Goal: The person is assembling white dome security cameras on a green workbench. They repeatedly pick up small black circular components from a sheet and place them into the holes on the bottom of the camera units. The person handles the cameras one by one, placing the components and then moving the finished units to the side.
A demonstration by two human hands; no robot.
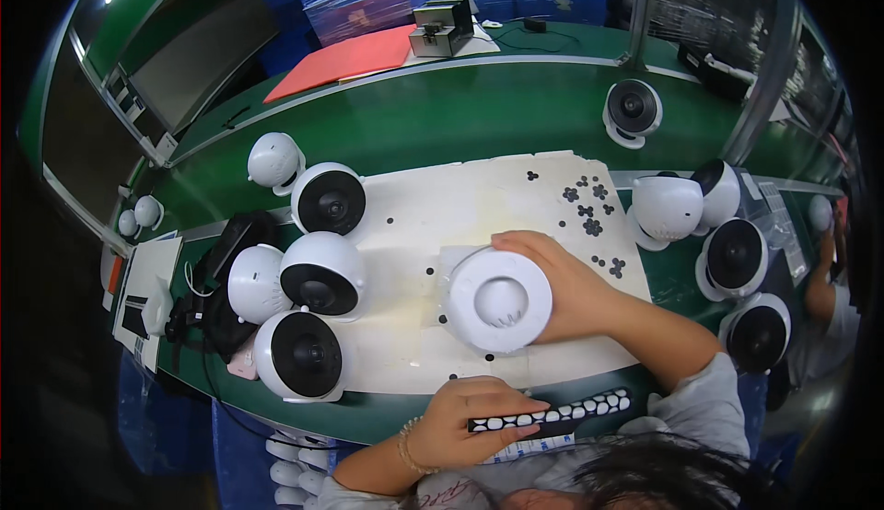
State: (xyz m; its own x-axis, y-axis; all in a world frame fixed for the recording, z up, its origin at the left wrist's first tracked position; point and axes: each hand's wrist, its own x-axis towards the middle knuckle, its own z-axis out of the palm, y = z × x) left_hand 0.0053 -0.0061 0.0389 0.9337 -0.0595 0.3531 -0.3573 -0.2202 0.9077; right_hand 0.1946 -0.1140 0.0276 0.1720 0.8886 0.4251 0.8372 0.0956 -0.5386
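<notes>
White dome camera (498,300) on a cream mat (433,225); black strip (552,414) dotted white; green bench (460,114).

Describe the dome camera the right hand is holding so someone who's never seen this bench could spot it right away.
Start at the white mat in the middle of the green bench. Near its front edge the right hand grips a white dome camera. Unlike the dome cameras at the mat's left, which show black lens faces, this one shows only its plain white round base.

A dome camera (498,300) lay base-up on a mat (414,225) at the middle of the desk (442,123), under the right hand (562,284). Three dome cameras (313,312) stood at the mat's left edge, four more (727,252) to its right. Nearer the person, the left hand (460,423) held a sticker strip (562,413).
</notes>
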